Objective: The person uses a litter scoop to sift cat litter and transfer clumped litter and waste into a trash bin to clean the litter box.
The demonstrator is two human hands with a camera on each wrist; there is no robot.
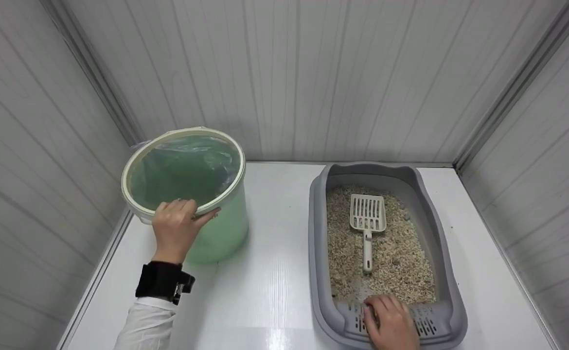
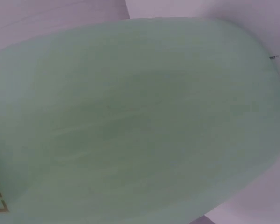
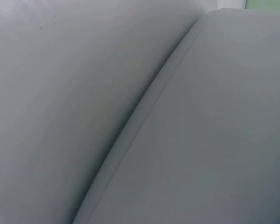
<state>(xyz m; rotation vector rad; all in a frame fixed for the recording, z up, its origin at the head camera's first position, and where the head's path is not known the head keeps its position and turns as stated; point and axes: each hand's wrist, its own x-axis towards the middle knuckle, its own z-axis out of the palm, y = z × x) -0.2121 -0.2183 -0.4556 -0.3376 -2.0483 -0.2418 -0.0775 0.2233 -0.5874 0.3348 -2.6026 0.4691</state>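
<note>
Lettering (image 2: 1, 210) on bin (image 2: 140, 121) shows only in left wrist view.

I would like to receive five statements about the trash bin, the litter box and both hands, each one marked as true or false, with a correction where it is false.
1. The left hand grips the rim of the green trash bin. True.
2. The litter scoop lies on the table beside the litter box. False: the litter scoop lies on the litter inside the grey litter box.
3. A clear plastic liner is in the trash bin. True.
4. The right hand holds the scoop's handle. False: the right hand is at the slotted near end of the litter box, apart from the scoop.
5. The trash bin is to the left of the litter box. True.
</note>
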